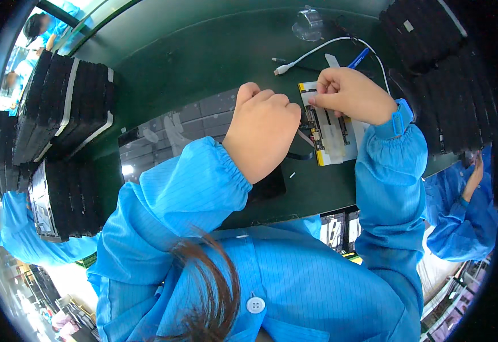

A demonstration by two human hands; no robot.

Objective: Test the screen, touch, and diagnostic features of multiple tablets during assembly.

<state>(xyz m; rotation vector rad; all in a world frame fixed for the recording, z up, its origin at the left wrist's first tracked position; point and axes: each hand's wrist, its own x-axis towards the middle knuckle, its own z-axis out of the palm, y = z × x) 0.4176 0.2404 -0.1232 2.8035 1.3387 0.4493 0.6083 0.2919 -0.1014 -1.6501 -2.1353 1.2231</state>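
Observation:
An opened flat device (333, 137), white inside with yellow edges and dark circuit strips, lies on the dark green work table (203, 57). My left hand (262, 130) is a closed fist against the device's left edge; what the fingers grip is hidden. My right hand (353, 94) presses pinched fingertips onto the device's upper left corner. Both arms wear blue sleeves.
Stacks of black trays (61, 108) stand at the left, and more black trays (437, 68) fill the right. A white cable (317, 51), a blue pen (358, 58) and a clear holder (309, 23) lie behind the device. Other people in blue coats work left and right.

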